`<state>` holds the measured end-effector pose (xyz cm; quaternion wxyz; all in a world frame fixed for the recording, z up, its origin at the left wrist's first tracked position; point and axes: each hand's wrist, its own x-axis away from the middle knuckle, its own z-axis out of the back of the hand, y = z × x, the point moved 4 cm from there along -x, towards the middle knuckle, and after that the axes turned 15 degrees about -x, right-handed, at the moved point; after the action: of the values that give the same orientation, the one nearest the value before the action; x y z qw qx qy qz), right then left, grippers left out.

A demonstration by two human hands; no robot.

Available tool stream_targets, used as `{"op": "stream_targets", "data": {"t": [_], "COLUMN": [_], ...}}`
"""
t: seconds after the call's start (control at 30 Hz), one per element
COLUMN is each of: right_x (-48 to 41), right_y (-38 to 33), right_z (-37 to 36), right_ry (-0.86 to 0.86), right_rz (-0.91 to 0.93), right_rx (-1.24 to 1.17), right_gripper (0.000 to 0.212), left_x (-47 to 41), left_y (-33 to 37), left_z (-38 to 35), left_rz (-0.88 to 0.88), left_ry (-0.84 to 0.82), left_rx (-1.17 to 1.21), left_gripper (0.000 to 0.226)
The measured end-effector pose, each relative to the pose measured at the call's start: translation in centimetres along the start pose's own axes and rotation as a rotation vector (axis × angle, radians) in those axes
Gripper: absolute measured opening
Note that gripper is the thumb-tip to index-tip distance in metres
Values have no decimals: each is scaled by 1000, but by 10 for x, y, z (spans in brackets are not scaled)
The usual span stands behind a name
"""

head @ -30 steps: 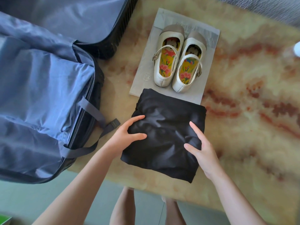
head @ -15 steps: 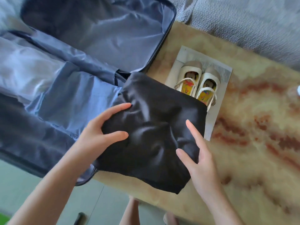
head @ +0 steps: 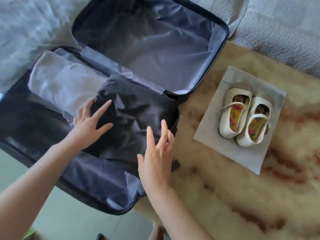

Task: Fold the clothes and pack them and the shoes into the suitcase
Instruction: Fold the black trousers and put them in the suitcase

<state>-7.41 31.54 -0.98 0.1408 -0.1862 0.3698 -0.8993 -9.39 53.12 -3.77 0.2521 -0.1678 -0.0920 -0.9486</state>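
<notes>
The open suitcase (head: 223, 54) lies at the left, lined in grey-blue fabric. A folded black garment (head: 136, 115) rests in its near half, beside a folded pale grey garment (head: 64, 84). My left hand (head: 90, 122) lies flat on the black garment's left side, fingers spread. My right hand (head: 157, 153) hovers over its right edge with fingers apart and holds nothing. A pair of cream strap shoes (head: 242, 116) with floral insoles stands on a grey sheet (head: 213, 141) on the table at the right.
The marbled beige table (head: 242, 196) carries the suitcase's right part and the shoes. A grey textured sofa (head: 277, 32) runs along the far side. Pale floor (head: 69, 213) shows below the suitcase's near edge.
Both hands carried the folded black garment left from the table and set it down in the suitcase's near half. The fingers have let go and spread. The shoes have not moved.
</notes>
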Motion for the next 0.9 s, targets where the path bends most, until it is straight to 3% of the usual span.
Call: {"op": "stream_targets", "data": {"t": [0.1,0.2,0.4,0.5,0.6,0.67,0.77,0.83,0.9], "right_x": [-7,-26,-38,-34,-25,-18,-14,-16,-23], "right_y": [-5,9,34,31,34,45,87,135,180], "right_z": [-7,-13,-24,-26,-11,14,69,108,144], "right_ry": [-31,-253,-347,-325,-307,-180,228,448,586], "right_rz": [184,171,80,94,115,112,14,-211,-448], "right_rx": [179,275,459,412,156,-84,-274,-389,-583], "right_gripper": [106,117,121,122,114,97,70,59,55], "left_x": [-6,-20,-42,-41,-28,-12,12,22,22], "left_y": [13,17,20,24,48,77,140,190,239], "left_z": [4,-7,-26,-20,-1,15,23,16,0], "left_rz": [-151,-252,-190,-149,-98,-152,-280,-304,-300], "left_ry": [220,142,18,-21,118,300,445,384,217], "left_rx": [-23,-71,-239,-271,-180,-51,171,323,430], "left_gripper": [72,72,73,75,71,58,41,36,34]}}
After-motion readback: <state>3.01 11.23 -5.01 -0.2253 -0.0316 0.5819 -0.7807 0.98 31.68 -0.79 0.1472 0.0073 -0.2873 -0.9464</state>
